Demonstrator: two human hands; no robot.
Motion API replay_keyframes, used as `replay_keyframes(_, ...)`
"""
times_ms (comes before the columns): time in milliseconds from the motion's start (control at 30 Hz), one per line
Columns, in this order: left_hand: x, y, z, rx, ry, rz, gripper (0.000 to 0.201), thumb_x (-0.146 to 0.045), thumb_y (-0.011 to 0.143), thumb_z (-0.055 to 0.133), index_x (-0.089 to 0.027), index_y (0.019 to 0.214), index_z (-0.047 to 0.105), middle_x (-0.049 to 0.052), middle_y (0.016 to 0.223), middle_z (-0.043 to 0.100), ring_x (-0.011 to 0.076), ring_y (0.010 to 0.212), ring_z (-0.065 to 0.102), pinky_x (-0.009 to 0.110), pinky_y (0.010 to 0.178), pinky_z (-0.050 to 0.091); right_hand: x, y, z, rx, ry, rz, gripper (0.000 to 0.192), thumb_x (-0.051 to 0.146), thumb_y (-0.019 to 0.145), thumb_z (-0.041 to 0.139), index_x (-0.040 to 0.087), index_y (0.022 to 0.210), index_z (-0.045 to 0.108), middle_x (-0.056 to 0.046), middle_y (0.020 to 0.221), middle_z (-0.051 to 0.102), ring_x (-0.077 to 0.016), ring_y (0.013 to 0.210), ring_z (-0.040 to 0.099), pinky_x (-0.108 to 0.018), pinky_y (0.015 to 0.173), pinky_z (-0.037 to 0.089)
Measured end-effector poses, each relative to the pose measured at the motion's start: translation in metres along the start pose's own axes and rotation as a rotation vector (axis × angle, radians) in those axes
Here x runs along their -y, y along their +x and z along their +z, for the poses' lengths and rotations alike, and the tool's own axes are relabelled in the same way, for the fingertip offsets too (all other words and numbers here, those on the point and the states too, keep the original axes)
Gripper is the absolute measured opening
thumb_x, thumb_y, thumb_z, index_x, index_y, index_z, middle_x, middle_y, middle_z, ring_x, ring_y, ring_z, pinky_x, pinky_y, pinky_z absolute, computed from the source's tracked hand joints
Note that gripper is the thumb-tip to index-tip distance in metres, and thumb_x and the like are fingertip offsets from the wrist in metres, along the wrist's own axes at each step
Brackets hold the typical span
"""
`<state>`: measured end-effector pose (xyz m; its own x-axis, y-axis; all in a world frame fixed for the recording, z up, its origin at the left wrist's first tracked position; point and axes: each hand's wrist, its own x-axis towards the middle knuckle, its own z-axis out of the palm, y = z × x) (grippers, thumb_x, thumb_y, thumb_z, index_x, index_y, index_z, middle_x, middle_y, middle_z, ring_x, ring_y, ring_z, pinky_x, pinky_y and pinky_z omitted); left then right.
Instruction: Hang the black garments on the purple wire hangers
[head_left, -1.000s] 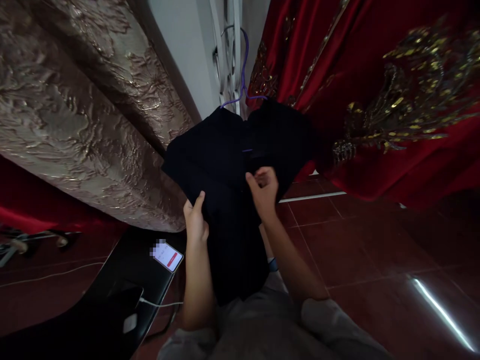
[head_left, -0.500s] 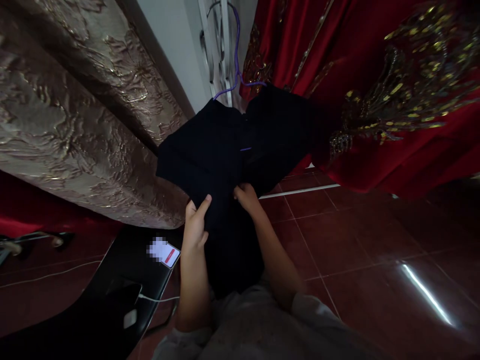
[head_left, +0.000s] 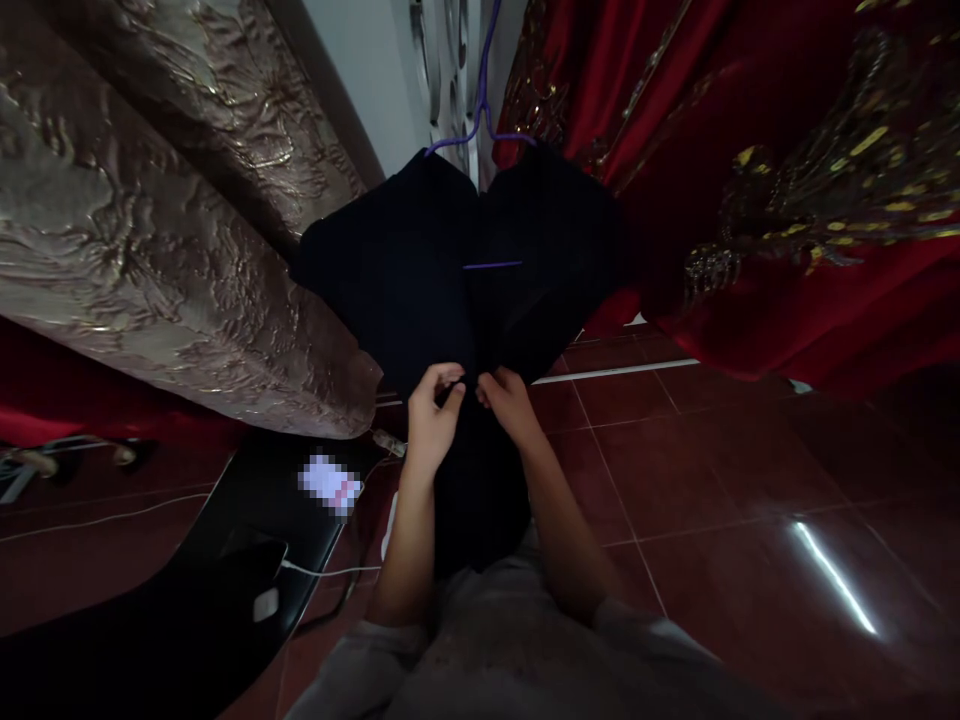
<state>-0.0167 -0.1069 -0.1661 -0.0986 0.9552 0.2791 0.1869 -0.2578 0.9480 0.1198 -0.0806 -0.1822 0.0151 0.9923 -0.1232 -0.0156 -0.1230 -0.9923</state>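
Note:
A dark navy shirt hangs on a purple hanger. Its front is parted near the top, where the hanger's purple bar shows through, and its lower part reaches down towards my body. My left hand is at the middle of the front, thumb and fingertips curled close together at the shirt's edge. Close beside it, my right hand pinches the opposite front edge with bent fingers. Dark cloth hides exactly what lies between the fingertips, so no button can be made out.
Beige embossed fabric hangs at left, red cloth with gold sequins at right. A metal rack stands behind the hanger. On a black seat lie a lit phone and a white charging cable. Red tiles cover the floor.
My left hand has moved right and slightly up, from the shirt's left side to beside my right hand. The hanger's bar shows more, and the shirt hangs straighter.

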Motion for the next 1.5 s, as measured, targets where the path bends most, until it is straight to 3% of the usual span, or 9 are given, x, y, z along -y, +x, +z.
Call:
replay_keyframes(167, 0.005, -0.006, 0.02, -0.007, 0.003, -0.01, 0.027, -0.015, 0.09, 0.059, -0.019, 0.116, 0.066, 0.008, 0.11, 0.068, 0.0213, 0.107, 0.065, 0.035, 0.1, 0.049, 0.004, -0.008, -0.004, 0.037, -0.006, -0.047, 0.043, 0.056, 0.081, 0.064, 0.016, 0.065, 0.059, 0.003, 0.054, 0.048, -0.0086, 0.052, 0.04, -0.025, 0.053, 0.029)
replay_keyframes(367, -0.014, 0.016, 0.022, 0.027, -0.135, -0.014, 0.007, -0.017, 0.088, 0.064, -0.018, 0.082, 0.067, 0.001, 0.076, 0.062, 0.015, 0.075, 0.06, 0.024, 0.076, 0.049, 0.025, -0.008, -0.006, 0.044, 0.055, -0.107, 0.041, 0.054, 0.084, 0.064, 0.016, 0.068, 0.064, 0.001, 0.054, 0.055, -0.0096, 0.052, 0.047, -0.025, 0.057, 0.037)
replay_keyframes(567, -0.027, 0.035, 0.023, 0.087, -0.355, -0.029, 0.012, -0.023, 0.086, 0.07, -0.018, 0.095, 0.065, 0.0, 0.076, 0.063, 0.0118, 0.063, 0.058, 0.022, 0.064, 0.045, 0.06, 0.006, -0.012, 0.162, 0.071, -0.155, 0.038, 0.048, 0.085, 0.066, 0.015, 0.066, 0.067, 0.001, 0.05, 0.057, -0.0084, 0.048, 0.047, -0.023, 0.055, 0.037)
replay_keyframes(733, -0.003, 0.031, 0.038, -0.013, -0.175, 0.034, 0.022, -0.016, 0.089, 0.063, -0.02, 0.11, 0.057, -0.002, 0.079, 0.057, 0.0112, 0.069, 0.057, 0.021, 0.069, 0.042, 0.121, 0.03, -0.011, 0.018, 0.194, -0.324, 0.032, 0.04, 0.091, 0.065, 0.014, 0.074, 0.069, 0.0, 0.054, 0.059, -0.0072, 0.047, 0.051, -0.019, 0.05, 0.037)
replay_keyframes(900, 0.015, 0.035, 0.037, 0.064, 0.016, 0.0, 0.021, -0.009, 0.087, 0.062, -0.02, 0.103, 0.056, -0.003, 0.076, 0.056, 0.0119, 0.069, 0.056, 0.022, 0.07, 0.041, 0.192, 0.046, -0.01, -0.044, 0.221, -0.457, 0.041, 0.041, 0.101, 0.057, 0.012, 0.074, 0.065, 0.001, 0.051, 0.057, -0.0045, 0.041, 0.043, -0.017, 0.042, 0.026)
replay_keyframes(1033, -0.039, 0.052, 0.015, 0.191, -0.032, 0.044, 0.032, -0.011, 0.086, 0.071, -0.02, 0.115, 0.062, 0.001, 0.084, 0.067, 0.0135, 0.078, 0.064, 0.023, 0.078, 0.045, 0.198, 0.046, -0.009, 0.025, 0.183, -0.463, 0.034, 0.027, 0.103, 0.055, 0.012, 0.072, 0.063, 0.003, 0.046, 0.055, -0.0037, 0.036, 0.037, -0.017, 0.04, 0.022)
replay_keyframes(1233, -0.139, 0.107, 0.001, -0.09, -0.366, 0.169, 0.021, -0.007, 0.088, 0.074, -0.014, 0.106, 0.065, 0.003, 0.097, 0.061, 0.0195, 0.106, 0.065, 0.026, 0.096, 0.047, 0.202, 0.037, -0.012, 0.032, 0.123, -0.566, 0.034, 0.021, 0.103, 0.051, 0.013, 0.072, 0.063, 0.006, 0.048, 0.052, -0.0026, 0.039, 0.038, -0.018, 0.043, 0.023)
replay_keyframes(1400, -0.157, 0.133, -0.001, 0.023, -0.183, 0.325, 0.015, -0.009, 0.088, 0.077, -0.011, 0.087, 0.062, 0.003, 0.094, 0.058, 0.0202, 0.114, 0.061, 0.026, 0.104, 0.046, 0.163, 0.051, -0.006, -0.161, 0.07, -0.624, 0.032, 0.027, 0.097, 0.057, 0.017, 0.067, 0.059, 0.006, 0.05, 0.047, -0.0048, 0.044, 0.04, -0.021, 0.048, 0.028)
replay_keyframes(1500, -0.148, 0.149, -0.032, -0.185, -0.042, 0.509, 0.009, -0.015, 0.096, 0.07, -0.011, 0.096, 0.062, 0.002, 0.101, 0.058, 0.0146, 0.112, 0.057, 0.023, 0.108, 0.042, 0.121, 0.058, 0.003, -0.153, -0.028, -0.494, 0.034, 0.028, 0.093, 0.059, 0.019, 0.061, 0.055, 0.006, 0.047, 0.042, -0.006, 0.043, 0.037, -0.023, 0.047, 0.024)
